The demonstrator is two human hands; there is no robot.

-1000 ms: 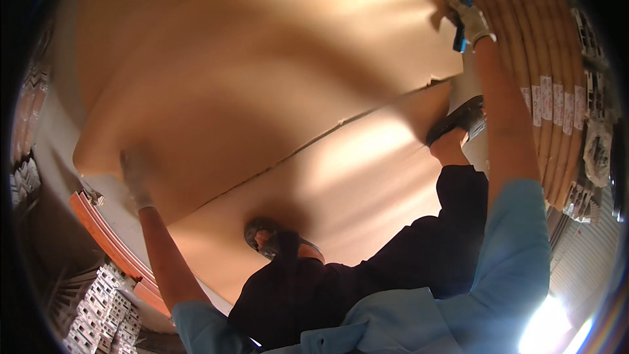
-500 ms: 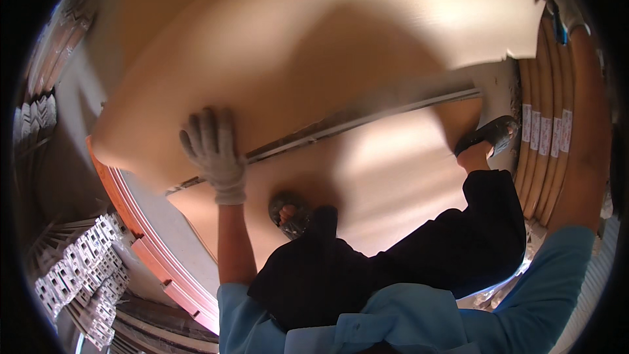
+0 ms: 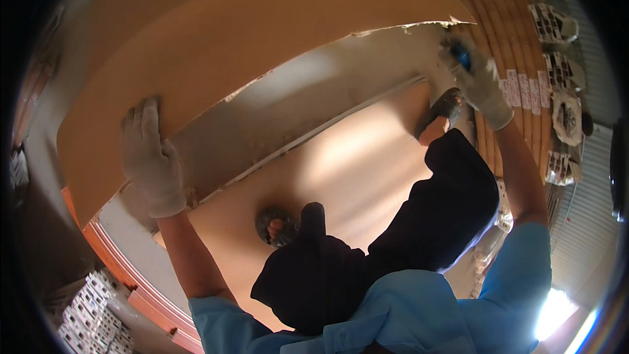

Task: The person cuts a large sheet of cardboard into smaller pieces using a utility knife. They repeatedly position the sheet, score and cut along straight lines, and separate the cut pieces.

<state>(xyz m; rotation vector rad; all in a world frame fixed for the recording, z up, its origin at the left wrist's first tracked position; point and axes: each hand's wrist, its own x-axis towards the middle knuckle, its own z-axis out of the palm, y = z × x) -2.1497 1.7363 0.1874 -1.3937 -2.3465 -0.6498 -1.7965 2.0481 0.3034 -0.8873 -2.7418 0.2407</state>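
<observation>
A large brown paper-like sheet (image 3: 262, 26) curves across the far side, its near edge ragged in places. My gloved left hand (image 3: 152, 160) rests across that edge at the left, fingers stretched over the sheet's top. At the far right, my gloved right hand (image 3: 481, 82) is closed around a small blue tool (image 3: 460, 56), smeared by motion; its tip cannot be made out. This hand is apart from the sheet. A second brown sheet (image 3: 327, 190) lies on the floor under my feet. A thin pale strip (image 3: 308, 136) runs along its far edge.
Bare grey floor (image 3: 341, 69) shows between the two sheets. Long brown wrapped bundles (image 3: 501, 33) lie at the right, beside several plastic-wrapped profile ends (image 3: 560, 72). Reddish mouldings (image 3: 151, 311) and stacked white profiles (image 3: 95, 321) are at the lower left.
The upper sheet has shifted away to the far left, widening the gap of floor. My left hand moved left with it. My right hand has come off the sheet's right end, still holding the blue tool.
</observation>
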